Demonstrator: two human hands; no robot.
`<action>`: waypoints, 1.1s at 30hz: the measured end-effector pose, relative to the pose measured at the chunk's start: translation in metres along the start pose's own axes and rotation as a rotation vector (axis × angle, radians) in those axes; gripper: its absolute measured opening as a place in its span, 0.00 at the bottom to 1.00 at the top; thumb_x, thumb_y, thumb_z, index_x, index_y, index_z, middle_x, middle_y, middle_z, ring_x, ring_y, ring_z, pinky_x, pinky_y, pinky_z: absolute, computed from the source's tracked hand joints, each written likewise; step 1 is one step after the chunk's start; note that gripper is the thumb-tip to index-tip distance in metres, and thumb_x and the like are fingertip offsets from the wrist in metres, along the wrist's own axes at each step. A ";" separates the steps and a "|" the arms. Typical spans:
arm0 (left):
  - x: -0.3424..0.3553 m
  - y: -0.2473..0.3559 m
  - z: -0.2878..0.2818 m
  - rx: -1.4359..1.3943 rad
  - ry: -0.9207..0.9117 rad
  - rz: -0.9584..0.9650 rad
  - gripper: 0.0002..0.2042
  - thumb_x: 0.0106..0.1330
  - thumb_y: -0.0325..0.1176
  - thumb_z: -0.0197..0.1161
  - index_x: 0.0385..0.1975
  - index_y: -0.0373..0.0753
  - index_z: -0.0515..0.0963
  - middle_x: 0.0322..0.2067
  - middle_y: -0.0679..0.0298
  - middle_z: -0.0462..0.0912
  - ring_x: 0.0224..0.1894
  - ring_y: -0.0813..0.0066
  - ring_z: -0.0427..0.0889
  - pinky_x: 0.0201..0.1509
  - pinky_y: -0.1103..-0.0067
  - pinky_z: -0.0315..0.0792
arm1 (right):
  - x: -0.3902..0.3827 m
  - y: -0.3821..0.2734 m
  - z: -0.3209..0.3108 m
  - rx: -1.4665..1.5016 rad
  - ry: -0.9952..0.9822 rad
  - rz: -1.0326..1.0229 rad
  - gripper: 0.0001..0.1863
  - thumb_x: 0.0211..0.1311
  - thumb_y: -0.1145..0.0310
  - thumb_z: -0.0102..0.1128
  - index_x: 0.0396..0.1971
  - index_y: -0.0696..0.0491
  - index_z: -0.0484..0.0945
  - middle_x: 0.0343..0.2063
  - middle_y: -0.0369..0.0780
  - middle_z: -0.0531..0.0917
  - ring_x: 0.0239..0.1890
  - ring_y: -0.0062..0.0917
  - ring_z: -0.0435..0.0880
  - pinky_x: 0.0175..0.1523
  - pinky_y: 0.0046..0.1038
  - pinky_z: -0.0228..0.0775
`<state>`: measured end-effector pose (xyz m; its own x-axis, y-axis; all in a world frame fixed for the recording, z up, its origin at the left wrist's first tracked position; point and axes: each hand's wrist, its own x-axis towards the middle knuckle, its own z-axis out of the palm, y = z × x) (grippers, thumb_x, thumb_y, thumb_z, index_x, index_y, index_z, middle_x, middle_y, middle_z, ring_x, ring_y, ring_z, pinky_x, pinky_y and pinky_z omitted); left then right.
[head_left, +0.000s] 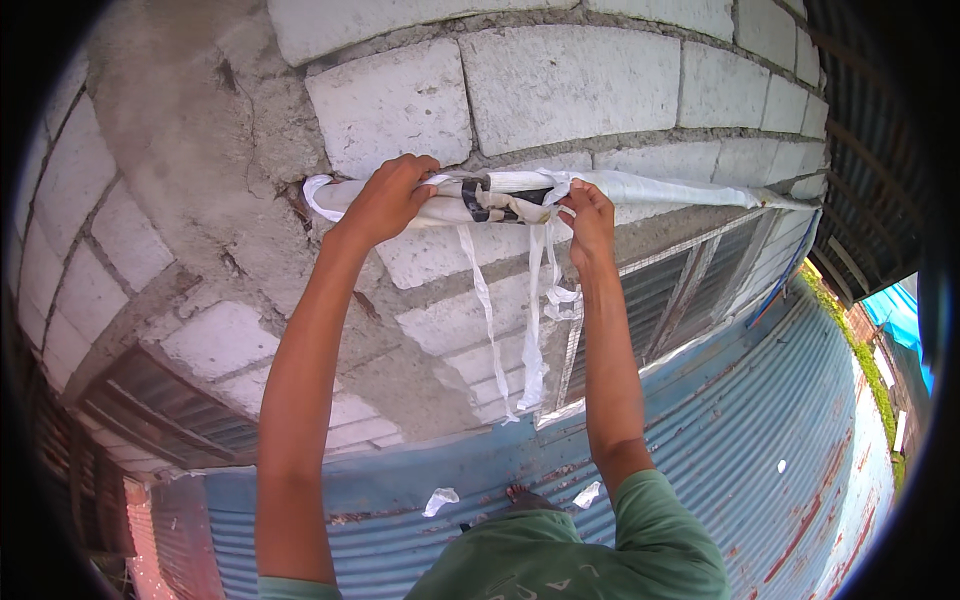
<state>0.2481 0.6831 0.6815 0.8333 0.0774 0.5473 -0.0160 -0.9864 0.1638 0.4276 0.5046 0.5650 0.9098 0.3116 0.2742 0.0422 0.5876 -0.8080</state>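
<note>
A long white roll of sheeting (680,190), which looks like woven sack plastic, runs along the block wall in front of me. My left hand (392,200) is closed over its left part, thumb in front. My right hand (590,215) pinches a loose white edge beside a gap in the wrapping. Between my hands the gap shows grey-beige material with a black-marked piece (474,200); what lies deeper inside cannot be made out. Torn white strips (532,340) hang down from the roll between my forearms.
The wall is of pale blocks (570,85) with rough grey mortar (200,120). Below the roll are a louvred window (690,280) at right and another (170,410) at left. I am above a rusty blue corrugated roof (720,440), with white scraps (440,500) on it.
</note>
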 end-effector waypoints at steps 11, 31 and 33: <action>0.000 -0.004 0.024 0.302 0.176 0.007 0.07 0.66 0.26 0.53 0.38 0.30 0.76 0.30 0.46 0.80 0.35 0.46 0.79 0.40 0.61 0.73 | 0.005 0.032 -0.011 0.314 -0.059 0.035 0.04 0.67 0.71 0.55 0.39 0.51 0.71 0.30 0.35 0.79 0.26 0.17 0.74 0.30 0.21 0.70; 0.012 0.017 0.032 0.462 0.129 -0.104 0.08 0.66 0.34 0.56 0.39 0.39 0.77 0.33 0.54 0.80 0.38 0.55 0.81 0.38 0.63 0.74 | -0.027 0.043 -0.007 -0.141 -0.074 -0.331 0.19 0.55 0.85 0.59 0.47 0.56 0.69 0.30 0.34 0.78 0.31 0.12 0.75 0.36 0.16 0.66; 0.012 0.016 0.033 0.449 0.123 -0.120 0.10 0.67 0.32 0.54 0.44 0.42 0.78 0.34 0.53 0.80 0.39 0.54 0.80 0.41 0.63 0.73 | -0.030 0.045 -0.007 -0.225 -0.019 -0.394 0.19 0.55 0.84 0.60 0.47 0.56 0.70 0.32 0.34 0.78 0.35 0.14 0.76 0.37 0.18 0.68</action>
<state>0.2760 0.6636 0.6630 0.7429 0.1842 0.6436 0.3390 -0.9326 -0.1243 0.4056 0.5166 0.5164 0.7988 0.1117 0.5912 0.4740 0.4883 -0.7327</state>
